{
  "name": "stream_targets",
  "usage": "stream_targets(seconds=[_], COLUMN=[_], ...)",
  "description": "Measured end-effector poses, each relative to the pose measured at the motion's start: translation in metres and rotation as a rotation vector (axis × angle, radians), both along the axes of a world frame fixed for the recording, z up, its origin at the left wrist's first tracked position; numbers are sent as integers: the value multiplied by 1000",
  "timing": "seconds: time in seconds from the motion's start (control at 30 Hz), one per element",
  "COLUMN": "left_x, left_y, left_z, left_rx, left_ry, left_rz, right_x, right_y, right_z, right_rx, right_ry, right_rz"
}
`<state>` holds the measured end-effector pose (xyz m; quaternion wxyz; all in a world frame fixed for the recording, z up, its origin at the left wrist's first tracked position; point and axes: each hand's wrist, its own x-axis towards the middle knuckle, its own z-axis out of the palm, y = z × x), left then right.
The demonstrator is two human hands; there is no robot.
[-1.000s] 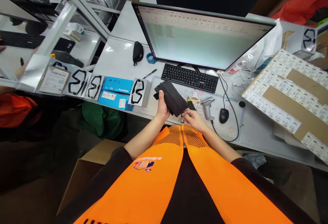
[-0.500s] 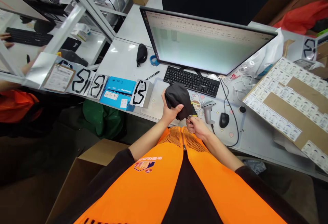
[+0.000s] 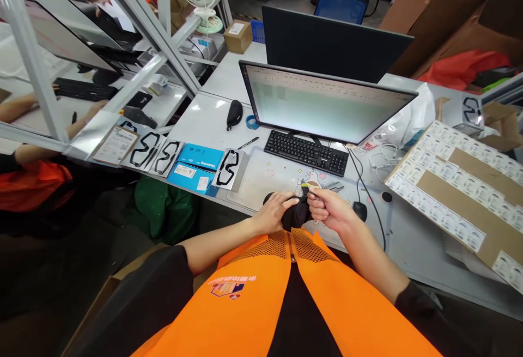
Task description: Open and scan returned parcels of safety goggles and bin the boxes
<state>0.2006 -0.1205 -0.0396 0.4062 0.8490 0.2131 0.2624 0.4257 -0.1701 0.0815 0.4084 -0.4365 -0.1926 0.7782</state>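
A black pouch [image 3: 295, 216] is held close to the front of my orange vest, over the near edge of the desk. My left hand [image 3: 274, 210] lies over its top and left side with the fingers wrapped round it. At its right end my right hand [image 3: 327, 208] pinches a small dark piece at the edge; whether this is a zip pull or a cord I cannot tell. A bit of yellow shows just above those fingertips. Behind my right hand, a grey handheld scanner [image 3: 335, 186] is mostly hidden.
A keyboard [image 3: 306, 152] stands before the monitor [image 3: 327, 101], with a mouse [image 3: 360, 211] to the right. Boxes [image 3: 231, 169] line the left edge near a small black case [image 3: 234, 114] and blue tape [image 3: 252, 122]. Label-covered cardboard [image 3: 453, 182] lies right. A co-worker's hands [image 3: 93, 110] are far left.
The pouch has come lower and nearer my body and has been turned. My left hand has moved from its side to over its top. The head view has tilted up.
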Motion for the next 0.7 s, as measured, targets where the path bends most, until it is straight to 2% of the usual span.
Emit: stream_targets(seconds=[0.1, 0.2, 0.27, 0.33, 0.43, 0.53, 0.6, 0.7], left_x=[-3, 4, 11, 17, 15, 4, -3, -6], left_y=[9, 13, 10, 4, -5, -10, -11, -13], left_z=[13, 14, 7, -4, -18, -23, -23, -24], left_rx=[-118, -442, -716, -926, -1131, -1306, -1368, -1384], left_ry=[-26, -145, -261, -389, -515, -513, -512, -520], left_rz=[74, 319, 523, 659, 663, 615, 597, 570], right_x=[-2, -7, -15, -26, -45, -59, -62, -59], right_y=[16, 28, 30, 26, 14, 0, -5, -3], right_z=[6, 11, 4, -16, -57, -91, -102, -106], right_rx=[84, 244, 305, 305, 338, 443, 468, 442], right_ry=[-77, -205, -300, -414, -696, -995, -1115, -1248], right_rz=[-89, -231, -228, -129, 20, 28, -1, 39])
